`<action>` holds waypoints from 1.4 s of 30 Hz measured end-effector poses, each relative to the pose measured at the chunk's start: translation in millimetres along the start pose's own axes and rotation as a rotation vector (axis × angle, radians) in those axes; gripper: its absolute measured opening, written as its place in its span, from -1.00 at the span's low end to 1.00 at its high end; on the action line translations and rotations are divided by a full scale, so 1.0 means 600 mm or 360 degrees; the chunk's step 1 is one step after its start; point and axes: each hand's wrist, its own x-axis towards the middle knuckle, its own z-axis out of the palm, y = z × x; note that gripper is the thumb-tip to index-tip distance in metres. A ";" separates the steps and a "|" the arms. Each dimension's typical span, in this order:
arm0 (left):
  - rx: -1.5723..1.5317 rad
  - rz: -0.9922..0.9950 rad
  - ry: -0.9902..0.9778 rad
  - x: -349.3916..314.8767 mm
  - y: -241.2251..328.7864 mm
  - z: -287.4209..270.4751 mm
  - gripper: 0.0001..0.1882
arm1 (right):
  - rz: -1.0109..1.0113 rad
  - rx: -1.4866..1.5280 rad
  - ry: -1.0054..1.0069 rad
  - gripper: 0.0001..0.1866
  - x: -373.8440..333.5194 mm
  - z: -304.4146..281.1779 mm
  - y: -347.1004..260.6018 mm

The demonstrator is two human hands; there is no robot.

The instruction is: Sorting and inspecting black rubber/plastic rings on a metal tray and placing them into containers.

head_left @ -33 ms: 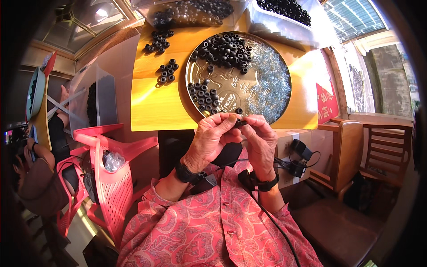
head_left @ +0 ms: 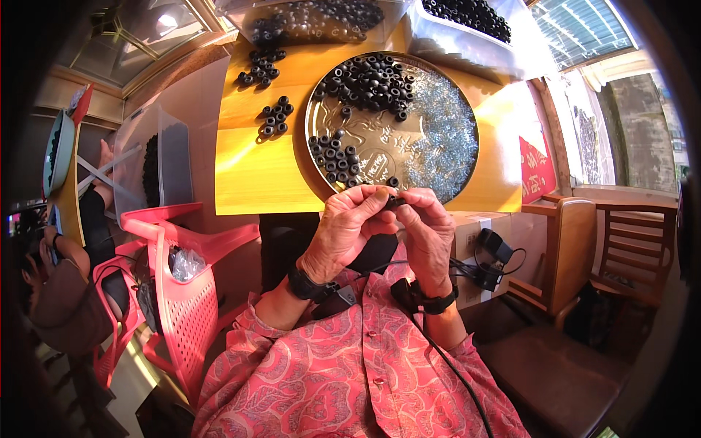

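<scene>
My left hand and my right hand meet at the near rim of a round metal tray. Their fingertips pinch a small black ring-shaped piece between them, mostly hidden by the fingers. Just beyond it a similar black ring lies on the tray. One pile of black rings fills the tray's far part, and a smaller group sits at its left. Tiny clear-bluish bits are spread over the right side.
The tray rests on a yellow table. More black rings lie left of it. Two clear plastic bins stand at the back. A pink chair and another person are at left; wooden chairs stand at right.
</scene>
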 end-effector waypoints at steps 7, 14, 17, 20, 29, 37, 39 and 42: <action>-0.0025 0.0007 0.0045 -0.004 0.001 0.000 -0.76 | -0.0047 -0.0111 -0.0021 -0.83 -0.002 0.006 0.003; -0.0054 -0.0024 0.0012 -0.007 0.007 -0.003 -0.76 | -0.0002 -0.0039 -0.0032 -0.84 -0.004 0.014 0.001; -0.0063 -0.0040 0.0047 -0.008 0.009 -0.001 -0.76 | -0.0004 -0.0021 -0.0024 -0.85 -0.005 0.015 0.003; -0.0067 -0.0047 0.0066 -0.008 0.010 -0.001 -0.76 | 0.0002 -0.0024 -0.0019 -0.85 -0.004 0.017 0.004; -0.0053 -0.0001 0.0038 -0.010 0.010 -0.003 -0.76 | -0.0157 -0.0342 -0.0010 -0.86 -0.003 0.025 0.006; -0.0024 0.0083 0.0019 -0.013 0.011 -0.002 -0.75 | -0.0218 -0.0433 0.0028 -0.86 -0.005 0.034 0.005; -0.0026 0.0092 0.0011 -0.014 0.012 -0.006 -0.75 | -0.0227 -0.0450 0.0021 -0.85 -0.005 0.036 0.005; -0.0002 0.0093 0.0023 -0.009 0.009 -0.003 -0.75 | -0.0314 -0.0611 0.0017 -0.85 -0.003 0.031 0.003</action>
